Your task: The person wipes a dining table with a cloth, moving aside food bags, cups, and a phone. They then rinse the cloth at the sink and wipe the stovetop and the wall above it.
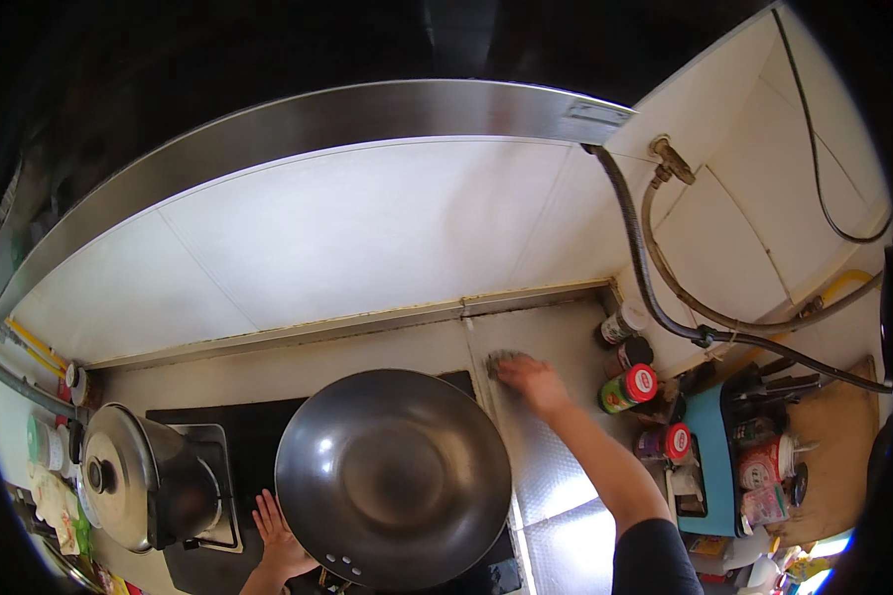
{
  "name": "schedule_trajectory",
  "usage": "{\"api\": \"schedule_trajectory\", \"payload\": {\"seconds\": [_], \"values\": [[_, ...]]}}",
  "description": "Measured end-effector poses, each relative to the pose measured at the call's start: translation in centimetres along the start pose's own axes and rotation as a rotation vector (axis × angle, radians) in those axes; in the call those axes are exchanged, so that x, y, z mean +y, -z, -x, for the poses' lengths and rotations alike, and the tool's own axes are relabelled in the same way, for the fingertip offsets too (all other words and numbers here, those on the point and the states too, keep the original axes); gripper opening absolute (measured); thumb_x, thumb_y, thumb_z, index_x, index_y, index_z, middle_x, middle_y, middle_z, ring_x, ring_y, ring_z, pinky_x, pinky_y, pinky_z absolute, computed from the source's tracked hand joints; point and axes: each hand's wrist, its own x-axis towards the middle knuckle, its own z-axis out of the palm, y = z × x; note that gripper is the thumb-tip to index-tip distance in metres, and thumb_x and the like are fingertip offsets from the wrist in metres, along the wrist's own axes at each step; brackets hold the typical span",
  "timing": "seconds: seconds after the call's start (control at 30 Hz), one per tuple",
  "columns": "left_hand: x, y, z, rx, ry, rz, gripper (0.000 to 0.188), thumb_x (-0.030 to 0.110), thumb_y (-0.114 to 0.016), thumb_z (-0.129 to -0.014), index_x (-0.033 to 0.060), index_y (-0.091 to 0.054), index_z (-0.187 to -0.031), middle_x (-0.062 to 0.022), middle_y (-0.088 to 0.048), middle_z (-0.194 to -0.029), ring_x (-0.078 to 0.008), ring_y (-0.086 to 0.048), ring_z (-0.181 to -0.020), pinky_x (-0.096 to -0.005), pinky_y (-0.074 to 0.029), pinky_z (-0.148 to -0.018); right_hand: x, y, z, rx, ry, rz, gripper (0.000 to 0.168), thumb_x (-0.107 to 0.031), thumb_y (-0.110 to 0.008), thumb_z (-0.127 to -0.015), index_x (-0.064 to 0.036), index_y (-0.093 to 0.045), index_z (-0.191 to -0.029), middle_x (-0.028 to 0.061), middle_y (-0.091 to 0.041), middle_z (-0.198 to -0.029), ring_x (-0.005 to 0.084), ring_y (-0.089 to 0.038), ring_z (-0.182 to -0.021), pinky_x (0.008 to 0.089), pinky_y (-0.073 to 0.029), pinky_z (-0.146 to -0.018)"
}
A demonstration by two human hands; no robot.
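Observation:
My right hand [533, 381] presses a grey scouring pad [500, 363] on the metal countertop, behind and to the right of the wok. The fingers cover part of the pad. A large dark metal wok [394, 476] rests over the black gas hob [260, 424]. Low at the wok's left side is my left hand [279, 539], its fingers spread and nothing seen in them. Its lower part is cut off by the picture's edge. The wok's handle is mostly hidden below the rim.
At the left stands a lidded steel pot [119, 483] on a burner. Jars with red lids [640, 383] and a turquoise rack [707, 461] line the right side. Hoses [640, 253] hang at the right wall, under the steel hood edge [387, 108].

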Motion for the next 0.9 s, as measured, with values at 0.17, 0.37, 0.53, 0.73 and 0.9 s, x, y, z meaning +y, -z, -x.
{"api": "schedule_trajectory", "payload": {"seconds": [0.17,0.37,0.53,0.73,0.9], "values": [[-0.4,-1.6,-0.6,0.021,-0.006,-0.129,0.135,0.071,-0.066,-0.056,-0.0052,0.007,-0.141,-0.0303,0.014,-0.145,-0.0435,0.016,-0.135,-0.0544,0.006,-0.107,-5.6,1.2,13.5,0.008,0.036,0.139,0.038,-0.017,-0.055,-0.075,-0.020,-0.062,-0.113,-0.0032,-0.052,-0.129,0.0202,-0.049,-0.114,0.0398,-0.043,-0.081],[0.2,-1.1,-0.5,0.073,-0.073,-0.120,0.126,0.063,-0.069,-0.060,-0.0039,0.001,-0.142,-0.0299,0.012,-0.146,-0.0443,0.012,-0.136,-0.0553,0.002,-0.107,-12.1,3.8,26.9,-0.236,-0.057,-0.250,0.051,-0.002,-0.057,-0.068,-0.018,-0.062,-0.116,-0.0004,-0.060,-0.117,0.0240,-0.058,-0.104,0.0346,-0.046,-0.088],[-2.4,-3.6,-1.2,0.146,-0.135,-0.100,0.121,0.056,-0.073,-0.060,0.0034,-0.004,-0.144,-0.0275,0.009,-0.147,-0.0442,0.012,-0.136,-0.0590,0.002,-0.106,-9.2,6.0,23.6,-0.077,-0.691,-1.396,0.056,0.002,-0.051,-0.069,-0.007,-0.052,-0.125,0.0109,-0.057,-0.115,0.0205,-0.052,-0.108,0.0293,-0.041,-0.092],[-1.6,-2.9,-1.4,0.072,-0.128,-0.132,0.124,0.055,-0.076,-0.055,0.0045,-0.007,-0.144,-0.0277,0.009,-0.147,-0.0439,0.013,-0.136,-0.0597,0.002,-0.105,-7.8,5.7,19.4,0.313,-0.398,-0.220,0.059,-0.014,-0.061,-0.075,-0.012,-0.044,-0.131,0.0158,-0.038,-0.137,0.0338,-0.036,-0.126,0.0449,-0.032,-0.102],[-0.8,-2.3,-0.7,0.134,-0.087,-0.039,0.123,0.052,-0.077,-0.056,0.0027,-0.008,-0.144,-0.0274,0.011,-0.147,-0.0428,0.013,-0.136,-0.0573,0.003,-0.107,-9.1,0.0,18.3,0.123,-0.186,-0.055,0.044,-0.021,-0.063,-0.078,-0.014,-0.055,-0.120,0.0093,-0.044,-0.133,0.0342,-0.041,-0.121,0.0475,-0.037,-0.095]]}}
